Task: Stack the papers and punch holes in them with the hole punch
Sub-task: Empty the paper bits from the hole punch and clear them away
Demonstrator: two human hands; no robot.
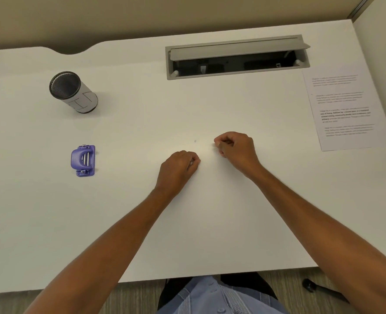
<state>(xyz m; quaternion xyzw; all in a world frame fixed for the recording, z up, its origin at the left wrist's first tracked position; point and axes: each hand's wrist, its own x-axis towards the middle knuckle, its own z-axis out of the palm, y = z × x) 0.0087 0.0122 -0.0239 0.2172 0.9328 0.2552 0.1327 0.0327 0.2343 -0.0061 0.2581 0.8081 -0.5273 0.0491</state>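
Papers (343,112) printed with blocks of text lie flat on the white table (142,223), well out past the right hand (236,147) toward the table's far right corner, their right edge running close to the frame's border. How many sheets lie there cannot be told; they read as one page from above. Thin and limp, they would likely sag if lifted by one corner, so a hold along a free edge, or a slide across the surface, looks the safer course. The purple hole punch (83,160) sits well off beyond the left hand (179,165), apart from everything; small, rigid and probably hefty for its size, it invites a grip across its body. Both hands rest near the table's middle, close together but not touching, fingers curled in loose fists and holding nothing that can be seen, though the palms are hidden. Farther back from the left hand stands a mesh-lined cup (73,91), seemingly empty. Behind the right hand a cable tray (237,57) gapes open, its contents too dark to make out. The print on the papers is too blurred to read.
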